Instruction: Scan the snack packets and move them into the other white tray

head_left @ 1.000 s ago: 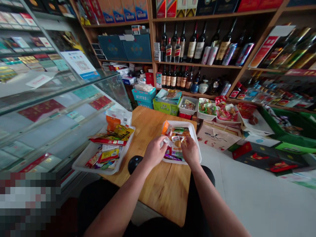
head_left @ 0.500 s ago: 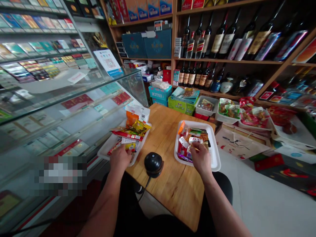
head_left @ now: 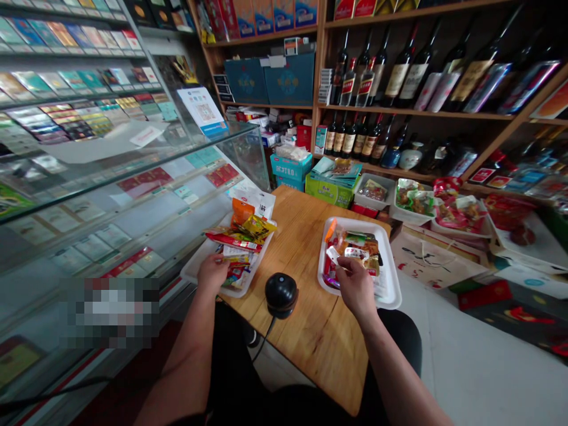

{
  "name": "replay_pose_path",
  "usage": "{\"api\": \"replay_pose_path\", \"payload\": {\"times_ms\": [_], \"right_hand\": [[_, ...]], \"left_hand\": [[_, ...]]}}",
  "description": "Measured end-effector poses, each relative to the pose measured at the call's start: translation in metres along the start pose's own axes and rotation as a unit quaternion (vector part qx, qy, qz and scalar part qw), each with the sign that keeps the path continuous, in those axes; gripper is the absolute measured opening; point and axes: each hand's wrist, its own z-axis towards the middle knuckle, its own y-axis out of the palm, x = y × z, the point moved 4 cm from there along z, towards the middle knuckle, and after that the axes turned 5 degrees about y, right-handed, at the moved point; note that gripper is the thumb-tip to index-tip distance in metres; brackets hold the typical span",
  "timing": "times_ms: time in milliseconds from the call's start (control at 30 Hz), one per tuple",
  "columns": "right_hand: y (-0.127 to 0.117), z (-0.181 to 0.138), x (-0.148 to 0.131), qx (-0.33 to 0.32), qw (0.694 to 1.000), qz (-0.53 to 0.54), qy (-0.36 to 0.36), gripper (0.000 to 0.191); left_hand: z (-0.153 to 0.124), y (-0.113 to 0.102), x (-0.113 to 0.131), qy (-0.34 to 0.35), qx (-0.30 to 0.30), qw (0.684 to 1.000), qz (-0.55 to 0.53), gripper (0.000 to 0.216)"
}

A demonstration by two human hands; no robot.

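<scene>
My left hand is over the left white tray, its fingers closed on the end of a small yellow snack packet. Around it lie more snack bags, among them a red and yellow one, an orange one and a white one. My right hand reaches into the right white tray. Its thumb and fingers pinch a small white and red snack packet, partly hidden by the fingers. Several brown, red and purple packets lie beneath.
Between the trays, a black rounded device with a cable sits on the wooden table. A glass display counter runs along the left. Shelves of bottles stand behind, with snack trays and a paper bag at right.
My left hand has shifted left and slightly away within its tray, with the yellow packet now showing. My right hand has moved left across its packets. The view has shifted slightly.
</scene>
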Motion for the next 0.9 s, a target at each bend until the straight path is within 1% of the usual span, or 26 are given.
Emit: {"api": "replay_pose_path", "payload": {"times_ms": [67, 100, 133, 200, 300, 367, 433, 533, 633, 700, 800, 900], "right_hand": [[0.002, -0.003, -0.004, -0.009, 1.0, 0.004, -0.002, 0.031], [0.004, -0.005, -0.007, -0.016, 1.0, 0.011, -0.002, 0.03], [0.006, -0.007, -0.011, -0.022, 1.0, 0.019, -0.004, 0.03], [0.009, -0.013, -0.021, -0.035, 0.999, 0.031, -0.012, 0.028], [0.018, -0.025, -0.038, -0.071, 0.996, 0.055, -0.026, 0.025], [0.027, -0.036, -0.05, -0.112, 0.989, 0.09, -0.022, 0.023], [0.037, -0.046, -0.06, -0.156, 0.979, 0.13, -0.013, 0.021], [0.052, -0.061, -0.071, -0.213, 0.962, 0.171, 0.0, 0.019], [0.064, -0.072, -0.075, -0.257, 0.94, 0.22, 0.03, 0.021], [0.07, -0.077, -0.075, -0.277, 0.919, 0.273, 0.062, 0.025], [0.075, -0.082, -0.073, -0.284, 0.893, 0.335, 0.1, 0.03], [0.076, -0.082, -0.069, -0.267, 0.892, 0.35, 0.103, 0.03]], "left_hand": [[-0.007, -0.001, -0.001, -0.058, 0.005, 0.987, -0.152, 0.033], [-0.013, -0.004, 0.0, -0.067, 0.01, 0.976, -0.207, 0.035], [-0.019, -0.009, 0.003, -0.06, 0.017, 0.968, -0.244, 0.035], [-0.034, -0.023, 0.013, -0.011, 0.039, 0.959, -0.282, 0.035], [-0.059, -0.045, 0.03, 0.063, 0.066, 0.951, -0.296, 0.036], [-0.076, -0.055, 0.043, 0.096, 0.072, 0.947, -0.298, 0.036], [-0.09, -0.058, 0.057, 0.12, 0.064, 0.94, -0.313, 0.035], [-0.109, -0.055, 0.074, 0.143, 0.035, 0.929, -0.339, 0.033], [-0.126, -0.047, 0.086, 0.162, 0.003, 0.932, -0.324, 0.035], [-0.137, -0.041, 0.091, 0.176, -0.021, 0.931, -0.318, 0.035], [-0.151, -0.032, 0.096, 0.197, -0.057, 0.92, -0.334, 0.031], [-0.163, -0.022, 0.098, 0.212, -0.093, 0.909, -0.347, 0.03]]}}
